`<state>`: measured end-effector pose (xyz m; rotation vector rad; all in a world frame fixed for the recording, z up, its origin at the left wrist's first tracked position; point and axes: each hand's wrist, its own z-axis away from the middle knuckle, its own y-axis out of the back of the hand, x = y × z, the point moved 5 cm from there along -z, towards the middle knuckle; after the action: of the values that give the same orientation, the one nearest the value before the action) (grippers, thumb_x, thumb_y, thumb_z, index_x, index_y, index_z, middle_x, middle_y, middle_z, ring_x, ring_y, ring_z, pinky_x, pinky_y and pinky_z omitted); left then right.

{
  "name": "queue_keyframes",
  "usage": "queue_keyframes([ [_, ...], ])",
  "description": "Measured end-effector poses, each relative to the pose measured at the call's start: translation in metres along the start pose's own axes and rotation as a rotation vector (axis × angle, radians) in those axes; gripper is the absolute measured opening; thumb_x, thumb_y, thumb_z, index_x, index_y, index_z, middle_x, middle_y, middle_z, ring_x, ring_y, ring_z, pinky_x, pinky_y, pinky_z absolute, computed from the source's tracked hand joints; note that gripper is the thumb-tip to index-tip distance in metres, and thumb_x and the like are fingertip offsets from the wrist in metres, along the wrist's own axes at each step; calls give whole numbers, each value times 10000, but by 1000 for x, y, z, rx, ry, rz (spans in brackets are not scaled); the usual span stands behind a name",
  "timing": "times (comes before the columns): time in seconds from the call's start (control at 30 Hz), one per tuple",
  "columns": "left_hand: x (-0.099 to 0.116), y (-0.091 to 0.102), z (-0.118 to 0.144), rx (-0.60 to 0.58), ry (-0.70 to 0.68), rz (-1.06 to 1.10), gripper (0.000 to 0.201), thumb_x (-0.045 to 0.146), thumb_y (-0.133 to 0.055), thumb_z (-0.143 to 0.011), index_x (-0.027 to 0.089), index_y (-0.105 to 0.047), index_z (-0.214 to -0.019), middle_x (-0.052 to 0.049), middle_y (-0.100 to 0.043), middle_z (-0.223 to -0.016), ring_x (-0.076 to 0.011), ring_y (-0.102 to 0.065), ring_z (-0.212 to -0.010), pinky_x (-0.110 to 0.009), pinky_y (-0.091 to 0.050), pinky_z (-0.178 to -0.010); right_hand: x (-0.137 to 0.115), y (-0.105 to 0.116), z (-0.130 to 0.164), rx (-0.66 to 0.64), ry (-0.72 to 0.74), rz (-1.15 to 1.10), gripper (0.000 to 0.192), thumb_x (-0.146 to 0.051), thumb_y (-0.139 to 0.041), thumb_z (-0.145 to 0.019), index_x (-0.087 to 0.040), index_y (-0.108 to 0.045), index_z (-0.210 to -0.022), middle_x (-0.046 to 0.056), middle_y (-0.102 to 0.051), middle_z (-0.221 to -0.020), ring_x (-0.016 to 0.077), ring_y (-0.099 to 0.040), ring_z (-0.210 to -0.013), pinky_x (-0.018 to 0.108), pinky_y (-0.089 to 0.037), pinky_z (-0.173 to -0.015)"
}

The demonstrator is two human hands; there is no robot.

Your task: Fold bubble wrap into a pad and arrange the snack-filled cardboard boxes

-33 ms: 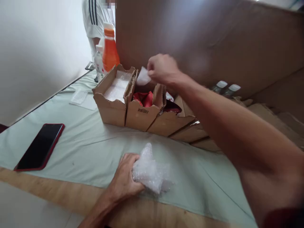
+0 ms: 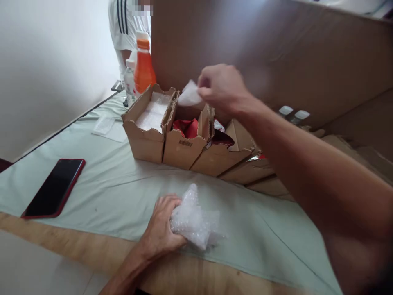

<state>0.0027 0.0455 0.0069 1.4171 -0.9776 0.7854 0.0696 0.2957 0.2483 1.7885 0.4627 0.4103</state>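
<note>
Your left hand (image 2: 161,229) clutches one bubble-wrap wad (image 2: 193,221) on the cloth, your right hand (image 2: 221,88) pinches one white piece (image 2: 189,95) above three open boxes (image 2: 181,131), further boxes hidden behind your arm.

A crumpled wad of clear bubble wrap (image 2: 193,221) lies on the pale green cloth near the table's front edge, gripped at its left side by the left hand (image 2: 161,227). A small, white, blurred piece of wrapping (image 2: 189,95) is pinched in the right hand (image 2: 222,88), raised above the second open cardboard box (image 2: 184,143), which holds red packets (image 2: 186,127).
</note>
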Motion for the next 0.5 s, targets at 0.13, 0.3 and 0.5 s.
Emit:
queue_keyframes([
  [0.13, 25, 27, 38, 132, -198, -75, 519, 266, -877, -656, 282, -684, -1138, -67, -90, -1754, -531, -116, -1583, -671, -320, -1192, -22, 55, 125, 212, 223, -92, 124, -287, -551, -937, -284, -636, -847, 27, -739, -856, 223, -629, -736, 431, -482, -872],
  [0.3, 39, 38, 71, -21, -282, -39, 589, 285, -855, -711, 365, -660, -1261, -82, -385, -1625, -455, -393, -1496, -524, -511, -1068, -85, 14, 208, -313, 687, -328, 202, -191, -549, -910, -295, -635, -758, 7, -725, -742, 216, -642, -738, 413, -502, -842],
  [0.5, -4, 27, 39, 30, -69, 48, 456, 196, -752, -678, 242, -623, -1113, -53, -711, -1054, -287, -689, -1026, -569, -394, -1184, -84, 4, 71, -178, 352, -311, 190, -153, -572, -925, -182, -749, -990, 65, -778, -993, 221, -704, -918, 362, -518, -858],
])
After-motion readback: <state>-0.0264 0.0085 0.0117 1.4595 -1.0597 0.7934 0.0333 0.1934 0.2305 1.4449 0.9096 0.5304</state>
